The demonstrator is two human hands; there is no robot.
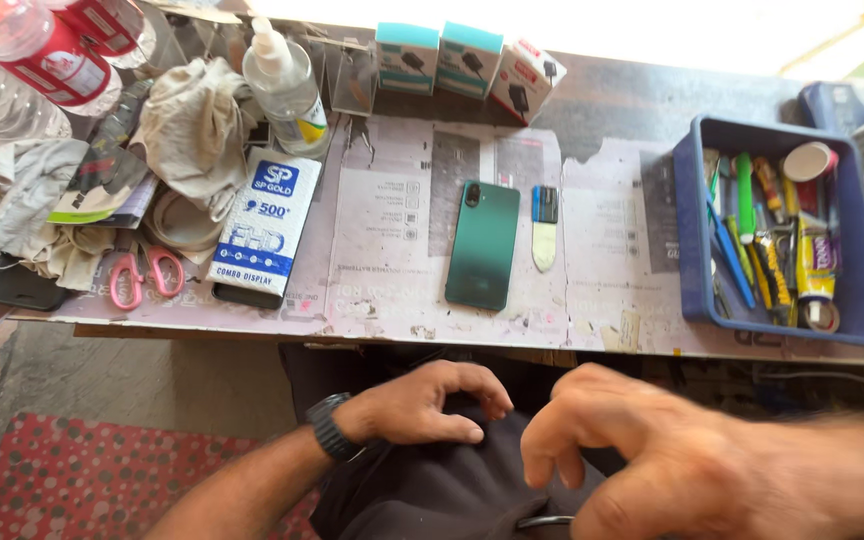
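**Both hands empty in the lap, green phone waiting on the worktop**

Nearest the camera, the right hand (642, 455) hangs blurred over the dark trousers, fingers curled loosely and holding nothing. The left hand (422, 405), a black watch at its wrist, rests on the lap with its fingers half bent, also empty.

Both hands lie below the green phone (482, 243), which sits back-up and untouched on the paper-covered worktop (382, 300), well apart from them. Just right of the phone lies a small flat pry tool (544, 227). Further right of the phone stands a blue tray (697, 250) of pens, tubes and tape. Left of the phone lies a white and blue display-part box (264, 220), and beyond it pink-handled scissors (144, 275).

Judging from this layout, picking up the phone would go best with a steady grip on its long edges, keeping the tool close to hand.
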